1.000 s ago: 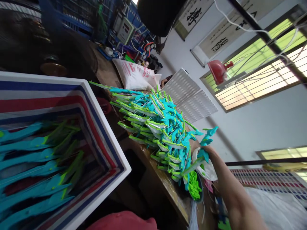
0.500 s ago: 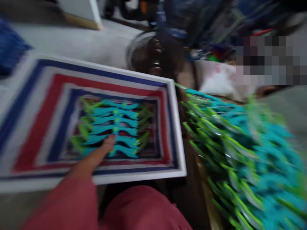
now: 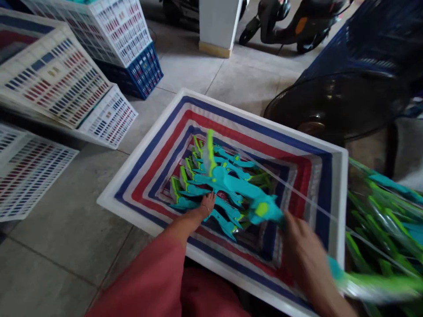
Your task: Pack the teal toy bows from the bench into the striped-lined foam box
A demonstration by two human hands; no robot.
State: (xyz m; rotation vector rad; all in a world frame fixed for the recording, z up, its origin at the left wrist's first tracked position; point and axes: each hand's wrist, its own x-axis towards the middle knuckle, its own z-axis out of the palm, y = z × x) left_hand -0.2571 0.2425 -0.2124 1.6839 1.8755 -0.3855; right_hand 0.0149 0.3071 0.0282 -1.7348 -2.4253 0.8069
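Observation:
A turquoise toy bow [image 3: 233, 181] with lime-green tips and a thin pale string is gripped in my right hand [image 3: 306, 253], slanting above a white crate [image 3: 342, 198]. Motion blurs this hand and the bow's lower end. Inside the crate's red, white and blue striped lining lie several similar toy bows [image 3: 228, 212] in a row. My left hand [image 3: 208, 203], with a thin band at the wrist, rests on those bows, its fingers stretched out over them. The held bow partly hides the ones beneath it.
More green and turquoise toy bows [image 3: 390, 229] are heaped at the right. White slatted crates [image 3: 62, 77] and a blue crate [image 3: 145, 70] stand at left. A dark round fan-like object [image 3: 330, 103] is beyond the crate, with a pillar [image 3: 218, 26] and a scooter [image 3: 291, 26] farther back.
My view has swung left, showing the stacked crates. My right hand has come into view holding a toy bow over the crate. My left hand remains on the row of bows.

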